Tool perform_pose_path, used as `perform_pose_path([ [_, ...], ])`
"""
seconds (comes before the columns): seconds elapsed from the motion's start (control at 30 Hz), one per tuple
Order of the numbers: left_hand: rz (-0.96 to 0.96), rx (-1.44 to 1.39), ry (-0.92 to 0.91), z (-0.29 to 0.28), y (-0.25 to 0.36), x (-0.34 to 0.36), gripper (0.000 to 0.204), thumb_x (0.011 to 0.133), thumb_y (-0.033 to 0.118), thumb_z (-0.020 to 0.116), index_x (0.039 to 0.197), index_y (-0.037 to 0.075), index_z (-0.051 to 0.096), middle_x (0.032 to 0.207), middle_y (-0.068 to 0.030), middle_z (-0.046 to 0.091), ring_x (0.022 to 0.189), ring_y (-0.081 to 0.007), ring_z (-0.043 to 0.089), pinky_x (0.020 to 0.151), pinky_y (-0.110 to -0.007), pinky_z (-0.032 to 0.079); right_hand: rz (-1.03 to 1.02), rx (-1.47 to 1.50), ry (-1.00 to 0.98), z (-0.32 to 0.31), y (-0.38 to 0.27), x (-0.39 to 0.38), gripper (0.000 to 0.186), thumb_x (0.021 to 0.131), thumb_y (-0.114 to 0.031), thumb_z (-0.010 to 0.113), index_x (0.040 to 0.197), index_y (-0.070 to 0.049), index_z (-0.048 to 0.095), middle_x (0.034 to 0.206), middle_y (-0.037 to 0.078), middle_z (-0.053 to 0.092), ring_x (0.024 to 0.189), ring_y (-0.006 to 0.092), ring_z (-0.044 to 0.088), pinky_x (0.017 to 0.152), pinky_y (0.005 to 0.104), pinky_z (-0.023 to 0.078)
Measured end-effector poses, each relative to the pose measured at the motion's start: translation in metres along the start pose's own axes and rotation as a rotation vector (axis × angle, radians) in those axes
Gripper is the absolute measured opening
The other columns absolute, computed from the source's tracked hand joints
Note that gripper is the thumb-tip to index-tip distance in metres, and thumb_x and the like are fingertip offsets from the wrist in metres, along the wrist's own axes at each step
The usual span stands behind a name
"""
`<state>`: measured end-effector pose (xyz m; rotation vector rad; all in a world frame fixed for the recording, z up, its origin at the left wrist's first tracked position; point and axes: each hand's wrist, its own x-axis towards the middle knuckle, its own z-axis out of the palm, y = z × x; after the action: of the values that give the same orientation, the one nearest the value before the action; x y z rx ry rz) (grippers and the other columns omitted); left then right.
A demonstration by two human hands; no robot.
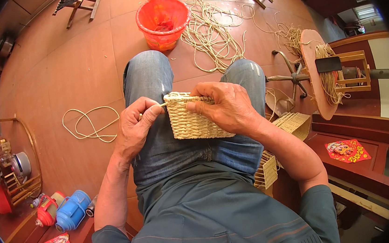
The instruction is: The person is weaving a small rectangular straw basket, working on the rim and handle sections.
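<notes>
A small cream woven basket point(190, 122) rests on my lap, between my jeans-clad thighs, its rim facing away from me. My left hand point(137, 123) is closed, pinching a pale cord point(164, 104) at the basket's left rim corner. Over the rim and near wall, my right hand point(226, 106) grips the basket, thumb on the outside and fingers curled over the top edge. The fingertips of that hand are partly hidden. A loose loop of the same cord point(79, 131) lies on the floor to the left.
A red bucket point(148, 34) stands beyond my knees, beside a tangled heap of cord point(214, 30). At the right are a board wound with cord point(317, 74) and more woven baskets point(300, 125). Blue point(74, 210) and red flasks stand lower left; stools point(81, 3) are at the back.
</notes>
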<state>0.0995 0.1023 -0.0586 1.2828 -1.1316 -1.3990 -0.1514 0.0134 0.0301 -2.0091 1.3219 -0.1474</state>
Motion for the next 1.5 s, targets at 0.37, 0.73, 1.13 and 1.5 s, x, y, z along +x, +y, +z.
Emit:
perform_pose_path([
  [0.37, -0.023, -0.058, -0.019, -0.003, 0.001, 0.001, 0.029, 0.114, 0.03, 0.07, 0.103, 0.004, 0.071, 0.086, 0.0107, 0.057, 0.079, -0.0006, 0.046, 0.07, -0.021, 0.039, -0.095, -0.01, -0.219, 0.001, -0.007, 0.021, 0.038, 0.093, -0.039, 0.084, 0.11, -0.006, 0.08, 0.097, 0.018, 0.078, 0.096, 0.0386, 0.076, 0.085, 0.0491, 0.056],
  [0.73, -0.025, -0.097, -0.018, -0.002, 0.0, 0.0, 0.028, 0.114, 0.032, 0.07, 0.103, 0.006, 0.071, 0.084, 0.0127, 0.053, 0.075, 0.0006, 0.041, 0.067, -0.02, 0.034, -0.067, -0.025, -0.216, 0.001, -0.011, 0.019, 0.04, 0.094, -0.04, 0.082, 0.116, -0.006, 0.082, 0.101, 0.02, 0.08, 0.099, 0.04, 0.077, 0.087, 0.05, 0.056],
  [1.13, -0.05, -0.164, -0.03, -0.003, 0.0, -0.002, 0.027, 0.114, 0.031, 0.07, 0.103, 0.007, 0.071, 0.087, 0.012, 0.055, 0.078, 0.0004, 0.042, 0.069, -0.02, 0.035, -0.199, 0.202, -0.437, -0.014, 0.009, 0.028, 0.041, 0.093, -0.017, 0.082, 0.127, 0.005, 0.073, 0.107, 0.017, 0.08, 0.098, 0.0233, 0.074, 0.093, 0.0405, 0.057],
  [1.5, -0.03, -0.157, -0.038, -0.002, -0.002, 0.0, 0.027, 0.114, 0.03, 0.069, 0.102, 0.006, 0.069, 0.088, 0.0111, 0.055, 0.08, -0.0005, 0.044, 0.071, -0.021, 0.037, -0.143, 0.227, -0.524, -0.022, 0.011, 0.031, 0.037, 0.092, -0.015, 0.084, 0.122, 0.006, 0.074, 0.1, 0.014, 0.079, 0.091, 0.0179, 0.07, 0.087, 0.0379, 0.057],
])
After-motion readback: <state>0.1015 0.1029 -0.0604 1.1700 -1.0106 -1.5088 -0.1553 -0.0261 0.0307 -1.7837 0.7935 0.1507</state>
